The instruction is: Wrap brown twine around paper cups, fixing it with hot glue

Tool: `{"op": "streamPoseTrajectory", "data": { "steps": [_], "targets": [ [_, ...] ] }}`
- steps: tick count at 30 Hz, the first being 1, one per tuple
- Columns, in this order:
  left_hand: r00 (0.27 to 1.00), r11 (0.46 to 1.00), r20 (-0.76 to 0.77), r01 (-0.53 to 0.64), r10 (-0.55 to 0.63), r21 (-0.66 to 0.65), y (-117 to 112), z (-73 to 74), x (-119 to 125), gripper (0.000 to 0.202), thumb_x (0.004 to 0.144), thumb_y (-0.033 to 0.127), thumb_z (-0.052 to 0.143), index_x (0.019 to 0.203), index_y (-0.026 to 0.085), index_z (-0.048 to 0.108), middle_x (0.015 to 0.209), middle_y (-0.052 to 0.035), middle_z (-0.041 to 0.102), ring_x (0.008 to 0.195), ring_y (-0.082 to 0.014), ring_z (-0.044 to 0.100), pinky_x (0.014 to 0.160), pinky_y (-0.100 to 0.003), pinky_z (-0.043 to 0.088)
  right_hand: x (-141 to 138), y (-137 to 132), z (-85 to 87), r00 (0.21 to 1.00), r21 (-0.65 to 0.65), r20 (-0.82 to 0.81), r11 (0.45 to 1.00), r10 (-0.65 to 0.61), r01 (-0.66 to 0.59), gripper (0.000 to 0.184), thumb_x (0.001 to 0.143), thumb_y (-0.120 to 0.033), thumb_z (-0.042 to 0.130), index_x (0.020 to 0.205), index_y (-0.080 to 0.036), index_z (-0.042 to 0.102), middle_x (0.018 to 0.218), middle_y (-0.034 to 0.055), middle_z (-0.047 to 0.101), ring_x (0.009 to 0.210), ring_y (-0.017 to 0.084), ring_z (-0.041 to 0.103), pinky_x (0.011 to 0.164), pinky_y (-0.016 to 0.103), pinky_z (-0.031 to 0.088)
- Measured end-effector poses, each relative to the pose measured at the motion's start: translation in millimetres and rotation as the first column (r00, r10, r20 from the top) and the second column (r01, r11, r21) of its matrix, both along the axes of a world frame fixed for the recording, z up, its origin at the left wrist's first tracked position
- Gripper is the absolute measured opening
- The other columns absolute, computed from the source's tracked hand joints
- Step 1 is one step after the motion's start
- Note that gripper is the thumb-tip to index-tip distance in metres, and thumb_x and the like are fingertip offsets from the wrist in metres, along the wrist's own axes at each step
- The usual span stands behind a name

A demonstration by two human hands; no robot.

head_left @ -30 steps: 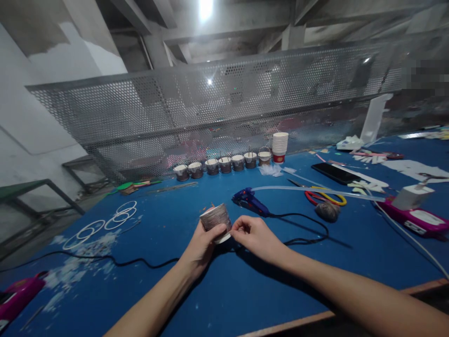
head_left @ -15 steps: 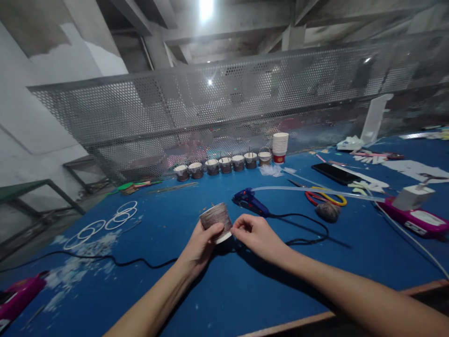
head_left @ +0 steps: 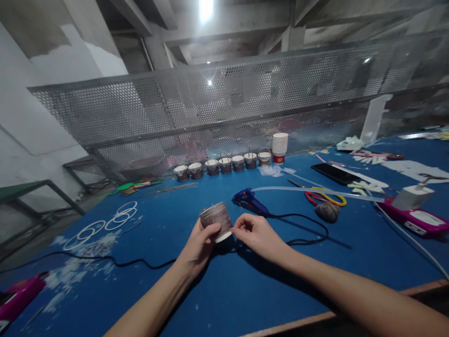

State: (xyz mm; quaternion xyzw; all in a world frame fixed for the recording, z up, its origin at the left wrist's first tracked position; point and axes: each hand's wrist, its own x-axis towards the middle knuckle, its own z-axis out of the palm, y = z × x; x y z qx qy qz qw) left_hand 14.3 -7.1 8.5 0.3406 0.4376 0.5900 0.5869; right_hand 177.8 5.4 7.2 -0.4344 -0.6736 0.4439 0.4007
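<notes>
My left hand [head_left: 200, 243] is wrapped round a small paper cup [head_left: 216, 220] wound with brownish-grey cord. The cup lies tilted, its white rim towards me on the lower right, and the thumb presses on the windings. At that rim, the thumb and forefinger of my right hand [head_left: 254, 234] are pinched together. What they pinch is too small to make out. Just beyond my right hand lies a blue glue gun [head_left: 250, 202] with a clear glue stick [head_left: 298, 189] in its back. A grey-brown ball of yarn [head_left: 327, 212] rests further right, beside scissors [head_left: 338, 198] with red and yellow handles.
Several wrapped cups [head_left: 224, 164] line the back of the blue table [head_left: 140, 299], next to a stack of paper cups [head_left: 280, 142]. White rings [head_left: 121, 216] lie left. A black cable [head_left: 119, 263] crosses the table. At right are a phone [head_left: 335, 173] and a pink power strip [head_left: 417, 220].
The cup has turned very slightly in my left hand, and its thumb has shifted a little to the left. My right hand stays pinched at the rim.
</notes>
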Motion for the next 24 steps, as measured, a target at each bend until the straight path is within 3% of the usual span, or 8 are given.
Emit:
{"op": "streamPoseTrajectory", "data": {
  "steps": [6,13,18,24],
  "targets": [
    [1.000,1.000,0.004,-0.008,0.008,-0.009,-4,2.9,1,0.050,0.054,0.022,0.082,0.102,0.017,0.067,0.097,-0.0066,0.074,0.089,-0.0241,0.068,0.085,-0.036,0.051,0,-1,2.8,1.000,-0.020,-0.006,1.000,0.001,-0.001,0.009,0.075,-0.017,0.058,0.066,-0.017,0.056,0.056,-0.0060,0.047,0.055,0.009,0.041,0.053,0.022,0.032],
    [0.999,1.000,0.040,0.008,-0.008,-0.004,-1,-4.1,-1,0.070,0.060,0.019,0.078,0.125,0.021,0.054,0.100,-0.0054,0.072,0.086,-0.0217,0.069,0.080,-0.035,0.053,-1,-2,1.7,1.000,-0.014,0.000,1.000,0.014,-0.014,0.010,0.074,-0.016,0.058,0.064,-0.017,0.055,0.057,-0.0058,0.047,0.055,0.009,0.041,0.052,0.022,0.031],
    [1.000,1.000,-0.009,-0.014,0.014,0.019,2,-8.5,1,0.080,0.052,0.019,0.085,0.125,0.021,0.052,0.099,-0.0062,0.072,0.085,-0.0218,0.069,0.081,-0.035,0.053,-2,0,-1.8,1.000,-0.003,-0.002,1.000,0.024,-0.024,0.010,0.076,-0.016,0.059,0.066,-0.017,0.057,0.056,-0.0062,0.046,0.054,0.010,0.041,0.052,0.022,0.031],
    [0.999,0.999,-0.021,-0.025,0.026,0.032,0,-2.6,-3,0.069,0.059,0.018,0.082,0.121,0.022,0.053,0.100,-0.0044,0.070,0.083,-0.0189,0.068,0.079,-0.033,0.054,1,-3,0.9,0.998,0.099,0.015,0.994,0.054,-0.055,0.011,0.079,-0.011,0.056,0.070,-0.016,0.060,0.061,-0.0041,0.054,0.055,0.010,0.044,0.054,0.022,0.034]
  ]
}}
